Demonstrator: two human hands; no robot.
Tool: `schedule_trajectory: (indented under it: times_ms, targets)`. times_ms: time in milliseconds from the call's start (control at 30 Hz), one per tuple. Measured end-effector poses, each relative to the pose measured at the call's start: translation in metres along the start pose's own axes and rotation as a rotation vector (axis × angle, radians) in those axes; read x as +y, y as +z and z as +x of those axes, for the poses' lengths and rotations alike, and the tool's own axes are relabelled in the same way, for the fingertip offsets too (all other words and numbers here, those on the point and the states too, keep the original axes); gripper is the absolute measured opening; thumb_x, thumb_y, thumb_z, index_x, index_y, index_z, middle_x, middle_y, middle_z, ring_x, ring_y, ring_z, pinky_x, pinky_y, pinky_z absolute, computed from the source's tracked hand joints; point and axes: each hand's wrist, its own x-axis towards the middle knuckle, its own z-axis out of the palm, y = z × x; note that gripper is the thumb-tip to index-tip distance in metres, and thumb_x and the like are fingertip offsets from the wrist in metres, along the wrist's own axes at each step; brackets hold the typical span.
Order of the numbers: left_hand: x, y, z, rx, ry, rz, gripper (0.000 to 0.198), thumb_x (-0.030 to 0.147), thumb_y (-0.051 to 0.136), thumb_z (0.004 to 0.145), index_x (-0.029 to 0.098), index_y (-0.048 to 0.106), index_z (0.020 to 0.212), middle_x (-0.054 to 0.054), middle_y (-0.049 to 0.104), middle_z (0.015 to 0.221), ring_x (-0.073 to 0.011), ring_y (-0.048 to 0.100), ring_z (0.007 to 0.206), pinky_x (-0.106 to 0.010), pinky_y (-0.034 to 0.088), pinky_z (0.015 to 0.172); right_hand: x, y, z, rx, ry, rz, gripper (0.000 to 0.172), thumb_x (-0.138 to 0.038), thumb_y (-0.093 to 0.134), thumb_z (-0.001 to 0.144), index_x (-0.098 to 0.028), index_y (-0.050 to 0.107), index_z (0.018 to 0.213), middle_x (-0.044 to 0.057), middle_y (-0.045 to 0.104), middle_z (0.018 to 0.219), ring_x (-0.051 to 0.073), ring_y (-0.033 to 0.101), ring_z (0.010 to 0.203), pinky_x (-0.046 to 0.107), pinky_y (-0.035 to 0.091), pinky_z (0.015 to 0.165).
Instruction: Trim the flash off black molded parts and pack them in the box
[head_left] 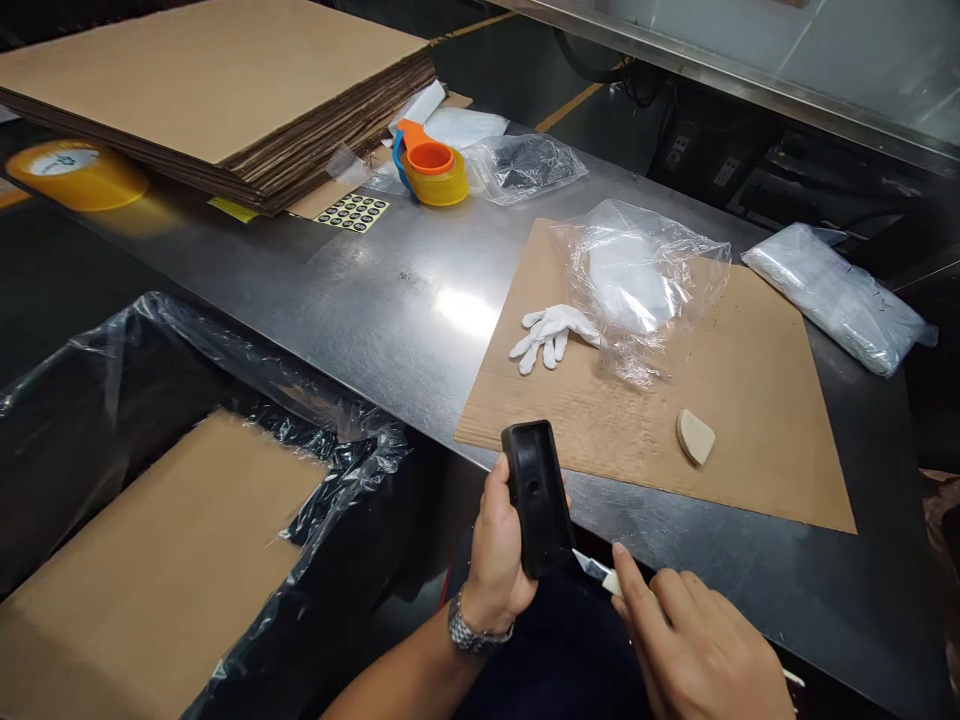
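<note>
My left hand [495, 550] is wrapped round a black plastic part [536, 495], holding it upright at the table's near edge. My right hand [694, 640] grips a small knife [596, 570] with a pale handle; its blade tip touches the lower right edge of the black part. A watch sits on my left wrist. Beyond my hands lies a brown cardboard sheet [750, 400] on the steel table [360, 300], with a white glove [551, 335], a crumpled clear plastic bag [645, 280] and a small beige wedge [695, 437] on it.
A stack of cardboard sheets [217, 80] lies far left, with yellow tape rolls [75, 172] and an orange tape dispenser [431, 170] nearby. Bagged items [840, 295] lie at right and at the back. A box lined with black plastic [150, 560] stands at lower left.
</note>
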Motion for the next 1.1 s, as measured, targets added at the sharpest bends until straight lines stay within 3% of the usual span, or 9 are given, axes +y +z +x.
schedule_trajectory:
  times_ms: [200,333,533,667,767,867,967,1033,1100]
  targets:
    - [0.003,-0.001,0.008,-0.063,-0.209,-0.082,0.038,0.042,0.04,0.087,0.011,0.059,0.076,-0.005,0.062,0.063,-0.013,0.058,0.05,-0.024,0.049,0.051,0.01,0.01,0.008,0.053,0.186,0.018,0.034,-0.027,0.034,0.095,-0.013,0.062,0.109,-0.001,0.048,0.056,0.011,0.045,0.05,0.027,0.028,0.052]
    - [0.006,0.002,0.007,-0.076,-0.245,-0.085,0.037,0.039,0.037,0.088,0.011,0.058,0.076,-0.007,0.062,0.062,-0.015,0.059,0.05,-0.026,0.051,0.05,0.023,0.036,0.012,-0.027,0.289,-0.014,0.039,-0.031,0.027,0.097,-0.016,0.063,0.105,0.0,0.052,0.06,0.012,0.05,0.054,0.026,0.026,0.048]
    - [0.009,0.002,0.006,-0.135,-0.32,-0.076,0.039,0.039,0.037,0.088,0.01,0.059,0.076,-0.009,0.064,0.063,-0.0161,0.061,0.049,-0.026,0.05,0.046,0.04,0.079,0.031,-0.09,0.421,-0.029,0.027,-0.028,0.04,0.092,-0.018,0.061,0.105,0.003,0.054,0.07,0.014,0.049,0.06,0.023,0.022,0.046]
    - [0.005,-0.001,0.006,-0.163,-0.362,-0.089,0.04,0.041,0.038,0.087,0.009,0.06,0.076,-0.009,0.064,0.064,-0.016,0.061,0.05,-0.027,0.051,0.048,0.049,0.095,0.047,-0.022,0.453,0.016,0.03,-0.022,0.04,0.091,-0.013,0.06,0.11,0.01,0.056,0.08,0.02,0.05,0.072,0.027,0.036,0.056]
    - [-0.001,-0.002,0.004,-0.143,-0.284,-0.032,0.036,0.038,0.043,0.086,0.011,0.063,0.073,-0.006,0.065,0.061,-0.0142,0.059,0.049,-0.025,0.049,0.049,0.046,0.089,0.052,0.051,0.458,0.089,0.035,-0.025,0.038,0.091,-0.009,0.054,0.118,0.016,0.057,0.097,0.024,0.051,0.086,0.037,0.043,0.072]
    - [-0.007,-0.001,-0.002,-0.23,-0.104,0.098,0.023,0.031,0.054,0.082,0.013,0.069,0.085,-0.007,0.071,0.08,-0.0167,0.065,0.076,-0.025,0.05,0.073,0.031,0.075,0.051,0.047,0.469,0.551,0.043,-0.034,0.036,0.093,-0.012,0.042,0.13,0.013,0.058,0.11,0.021,0.054,0.097,0.035,0.046,0.081]
    - [-0.011,-0.001,-0.008,-0.404,0.038,0.252,0.031,0.021,0.06,0.078,0.02,0.065,0.109,-0.005,0.062,0.119,-0.0177,0.048,0.118,-0.025,0.031,0.102,0.014,0.064,0.051,-0.002,0.633,1.154,0.056,-0.044,0.045,0.088,-0.018,0.032,0.137,0.011,0.05,0.129,0.022,0.048,0.116,0.037,0.042,0.094]
    - [-0.013,-0.002,-0.01,-0.466,0.059,0.312,0.037,0.018,0.06,0.078,0.023,0.062,0.115,-0.003,0.055,0.13,-0.0175,0.038,0.127,-0.026,0.023,0.107,0.008,0.062,0.052,0.022,0.804,1.408,0.059,-0.049,0.048,0.085,-0.02,0.034,0.135,0.01,0.049,0.131,0.023,0.045,0.12,0.039,0.039,0.098]
    - [-0.014,-0.005,-0.011,-0.463,0.057,0.346,0.039,0.02,0.059,0.079,0.024,0.06,0.117,-0.004,0.054,0.13,-0.0183,0.038,0.127,-0.028,0.022,0.108,0.006,0.062,0.053,0.074,0.939,1.635,0.058,-0.051,0.045,0.086,-0.022,0.035,0.134,0.008,0.055,0.123,0.022,0.053,0.112,0.039,0.043,0.092]
